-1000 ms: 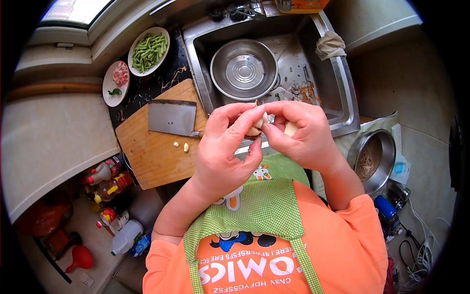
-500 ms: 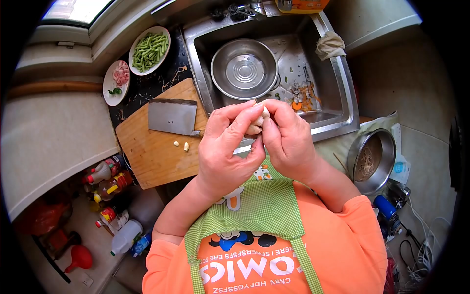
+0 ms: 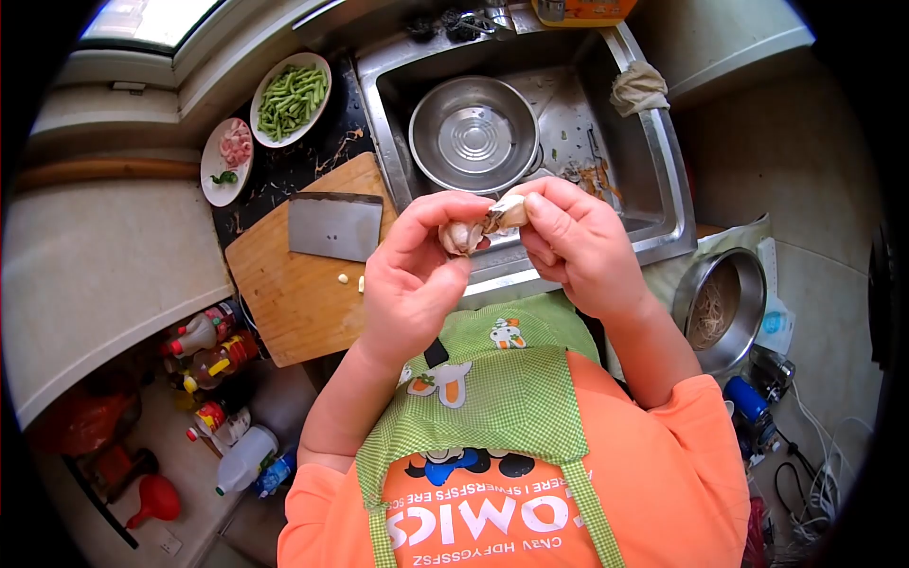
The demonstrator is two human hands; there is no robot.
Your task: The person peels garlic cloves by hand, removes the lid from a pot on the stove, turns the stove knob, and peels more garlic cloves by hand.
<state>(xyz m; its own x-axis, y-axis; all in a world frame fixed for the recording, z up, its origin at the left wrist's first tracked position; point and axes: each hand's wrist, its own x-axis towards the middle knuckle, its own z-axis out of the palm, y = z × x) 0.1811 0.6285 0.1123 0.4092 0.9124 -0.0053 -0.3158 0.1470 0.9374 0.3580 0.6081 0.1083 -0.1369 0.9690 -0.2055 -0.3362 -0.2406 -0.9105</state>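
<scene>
My left hand (image 3: 409,284) pinches a partly broken garlic bulb (image 3: 461,238) between thumb and fingers. In my right hand (image 3: 589,251) is a garlic clove (image 3: 511,212), held by thumb and forefinger; its base still meets the bulb or lies right beside it, I cannot tell which. Both hands are raised over the front rim of the sink. To the left, a cleaver (image 3: 333,225) lies on the wooden cutting board (image 3: 275,303), its handle hidden behind my left hand. A small peeled clove (image 3: 343,278) lies below the blade, and another beside it is partly covered.
The sink (image 3: 677,204) holds a steel basin (image 3: 473,134) and vegetable scraps. A plate of cut green beans (image 3: 292,102) and a plate with pink meat (image 3: 236,144) and green pepper stand at the back left. At the right is a steel bowl (image 3: 748,331); bottles (image 3: 222,358) stand lower left.
My hands have moved apart from their close grip around the garlic. The right hand has pulled a clove to the right, while the left keeps the bulb and has shifted slightly left.
</scene>
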